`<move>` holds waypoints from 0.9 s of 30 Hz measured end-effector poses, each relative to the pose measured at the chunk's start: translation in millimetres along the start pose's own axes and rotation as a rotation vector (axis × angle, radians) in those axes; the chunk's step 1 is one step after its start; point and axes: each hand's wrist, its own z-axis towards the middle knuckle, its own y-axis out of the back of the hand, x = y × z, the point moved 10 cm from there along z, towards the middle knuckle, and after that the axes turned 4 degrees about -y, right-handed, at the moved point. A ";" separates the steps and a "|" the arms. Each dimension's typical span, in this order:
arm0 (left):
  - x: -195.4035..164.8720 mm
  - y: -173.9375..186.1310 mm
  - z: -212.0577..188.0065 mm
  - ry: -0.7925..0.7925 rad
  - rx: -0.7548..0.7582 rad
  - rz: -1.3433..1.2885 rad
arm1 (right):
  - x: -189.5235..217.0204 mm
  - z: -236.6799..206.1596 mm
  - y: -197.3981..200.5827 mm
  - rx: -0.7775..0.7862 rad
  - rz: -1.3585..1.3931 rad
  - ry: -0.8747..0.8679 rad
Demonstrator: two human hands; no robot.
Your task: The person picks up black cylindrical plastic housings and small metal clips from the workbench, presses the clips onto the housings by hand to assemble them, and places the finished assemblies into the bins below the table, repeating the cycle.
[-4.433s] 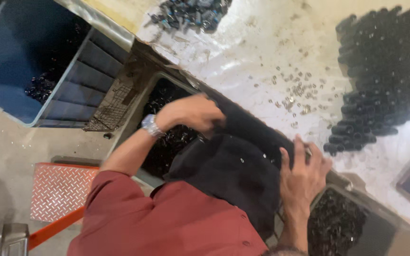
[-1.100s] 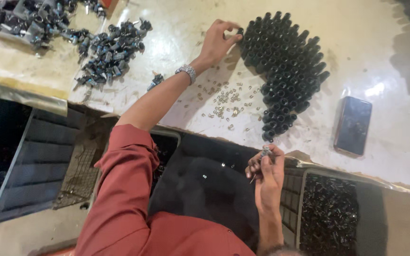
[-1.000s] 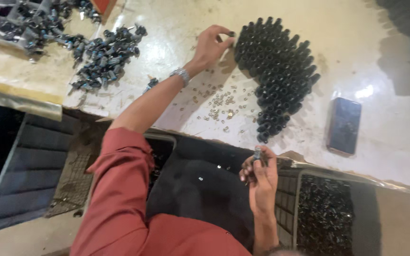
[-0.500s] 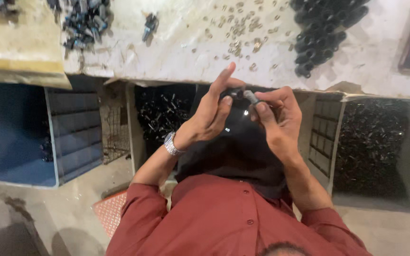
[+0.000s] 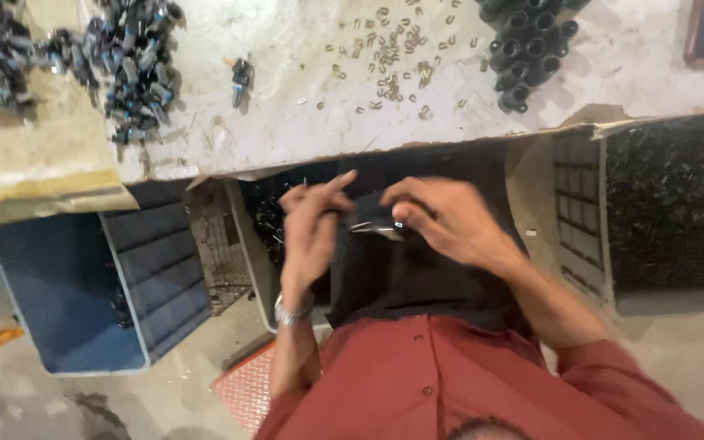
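Though blurred, both hands point(image 5: 380, 222) pinch a small part point(image 5: 375, 226).

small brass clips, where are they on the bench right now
Head view: the small brass clips lie scattered top centre on the bench, between the dark parts pile and the black tubes.

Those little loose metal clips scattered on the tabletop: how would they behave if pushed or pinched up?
The small clips look tiny and thin, so probably very light and apt to scatter when swept. They lie flat and spread out on the white tabletop, so rolling seems unlikely. Their shiny, curved form suggests they are fiddly to pinch singly; the black cylindrical parts nearby would roll sooner.
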 end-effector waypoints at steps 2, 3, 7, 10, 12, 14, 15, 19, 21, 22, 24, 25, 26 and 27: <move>14.0 36.3 -15.7 0.035 -0.157 0.271 | 34.8 5.9 23.9 -0.196 -0.516 0.268; 34.8 57.4 -28.1 0.193 -0.348 0.140 | 42.1 11.4 31.8 -0.277 -0.712 0.287; 48.7 85.3 -27.2 0.176 -0.574 0.256 | 58.1 29.0 29.8 -0.325 -1.027 0.343; 44.4 94.2 27.1 0.067 -0.545 0.876 | 58.2 34.1 38.8 -0.371 -0.735 0.293; 61.6 98.9 56.9 0.147 -0.510 1.002 | 61.5 33.7 43.6 -0.409 -0.588 0.339; 79.8 96.9 78.5 0.239 -0.399 1.026 | 58.9 37.6 51.9 -0.437 -0.456 0.333; 77.5 96.0 82.1 0.204 -0.407 1.003 | 54.7 41.1 55.9 -0.440 -0.401 0.299; 59.9 100.1 67.8 0.111 -0.459 0.818 | 39.6 44.3 68.0 -0.463 -0.223 0.150; 53.6 111.0 52.8 0.072 -0.537 0.580 | 50.9 35.9 62.3 -0.459 -0.333 0.234; 51.6 116.9 45.3 0.031 -0.587 0.411 | 56.3 31.0 57.4 -0.447 -0.386 0.280; 58.8 122.5 29.3 0.029 -0.679 0.062 | 64.3 24.6 37.9 -0.379 -0.665 0.359; 67.4 120.3 22.6 0.061 -0.721 -0.122 | 66.6 22.0 27.6 -0.345 -0.805 0.407; 75.6 114.1 16.1 0.089 -0.762 -0.306 | 64.6 21.7 22.1 -0.325 -0.873 0.407; 76.9 102.2 15.1 0.083 -0.736 -0.407 | 62.2 21.6 17.9 -0.306 -0.941 0.408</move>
